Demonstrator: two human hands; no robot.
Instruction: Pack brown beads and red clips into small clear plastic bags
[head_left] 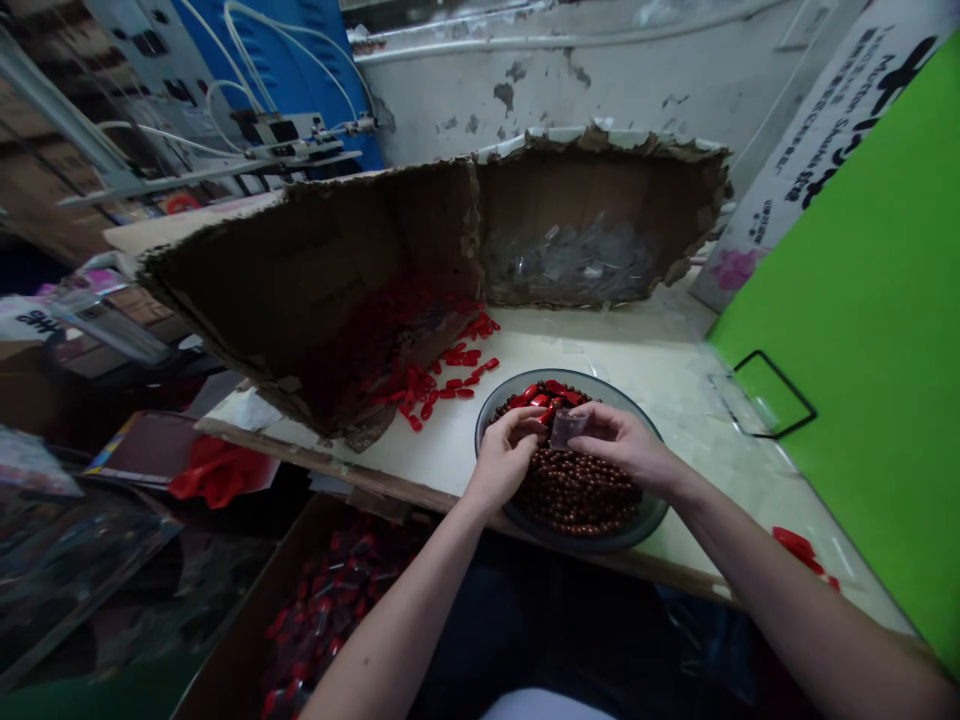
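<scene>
A round bowl heaped with small brown beads and a few red pieces sits at the table's near edge. Both hands hover over it. My right hand pinches a small clear plastic bag by its top. My left hand is curled, its fingertips closed at the bag's left edge; whether a bead is between them I cannot make out.
A torn cardboard box lies on its side, spilling red pieces onto the table. A second torn box holds clear bags. A green panel stands at right. A carton of filled bags sits below the table.
</scene>
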